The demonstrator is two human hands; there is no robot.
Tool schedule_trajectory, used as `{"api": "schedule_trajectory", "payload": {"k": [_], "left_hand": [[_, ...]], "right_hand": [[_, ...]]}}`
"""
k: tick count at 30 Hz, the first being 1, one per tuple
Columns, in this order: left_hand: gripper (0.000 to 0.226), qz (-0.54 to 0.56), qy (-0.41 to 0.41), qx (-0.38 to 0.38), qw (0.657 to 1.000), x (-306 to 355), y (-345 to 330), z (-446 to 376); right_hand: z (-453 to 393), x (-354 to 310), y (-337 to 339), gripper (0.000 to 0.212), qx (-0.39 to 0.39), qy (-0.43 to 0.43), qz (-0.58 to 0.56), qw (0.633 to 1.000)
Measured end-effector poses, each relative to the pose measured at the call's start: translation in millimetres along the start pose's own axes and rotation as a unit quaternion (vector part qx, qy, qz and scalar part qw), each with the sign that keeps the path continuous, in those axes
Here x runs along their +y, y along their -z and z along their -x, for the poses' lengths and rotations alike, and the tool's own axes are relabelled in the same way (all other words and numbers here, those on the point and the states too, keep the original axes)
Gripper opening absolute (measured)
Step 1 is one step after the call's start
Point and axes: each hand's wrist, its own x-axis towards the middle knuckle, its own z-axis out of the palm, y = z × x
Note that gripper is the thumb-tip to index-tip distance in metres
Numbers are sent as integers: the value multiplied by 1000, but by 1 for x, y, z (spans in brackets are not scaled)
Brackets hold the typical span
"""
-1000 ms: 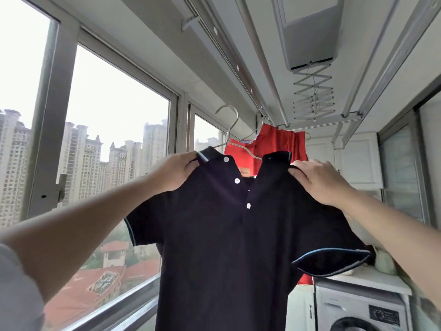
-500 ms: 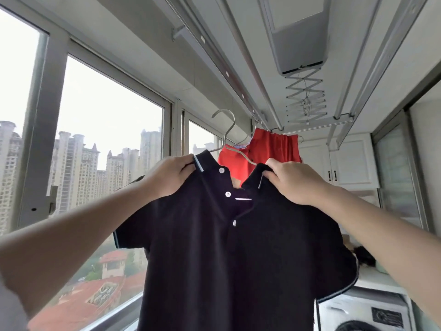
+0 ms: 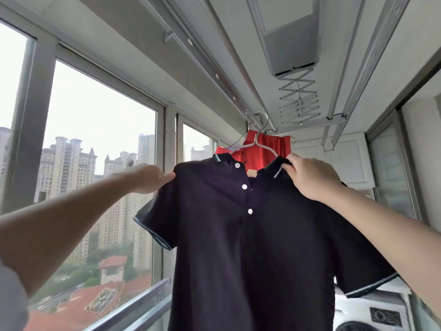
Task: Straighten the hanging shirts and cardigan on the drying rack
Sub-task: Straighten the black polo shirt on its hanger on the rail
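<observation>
Two bare hands up on one dark navy short-sleeved polo shirt, hem cut off at the bottom edge. Left hand at the shoulder seam, blurred, so I cannot tell how its fingers sit. Right hand has fingers pinched on the collar. Silver wire hanger hooks the ceiling rack rail. Behind, mostly hidden, a red garment.

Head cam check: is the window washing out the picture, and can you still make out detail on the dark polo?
Head view: the window sky is blown out white; the backlit dark polo reads nearly flat black, only its white buttons and pale trim clear. The left hand is motion-blurred, the right hand sharper. Wide-angle bending shows at the edges.
</observation>
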Motion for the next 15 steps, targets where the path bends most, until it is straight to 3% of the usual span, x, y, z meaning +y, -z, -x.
{"api": "schedule_trajectory", "payload": {"k": [3,6,9,13,15], "left_hand": [[52,51,-87,133,986,43,7,5],[31,90,-131,102,982,86,4,-1],[19,149,-132,113,973,90,-4,-11],[21,247,-111,190,944,92,-9,-10],[23,297,-99,276,909,106,-10,-8]], "right_hand": [[2,0,-5,31,10,-11,-41,999],[-1,-9,-6,27,13,-2,-146,989],[-1,3,-3,19,-20,-3,-242,970],[3,34,-1,30,-87,4,-144,986],[3,36,-1,29,-61,27,-108,992]]}}
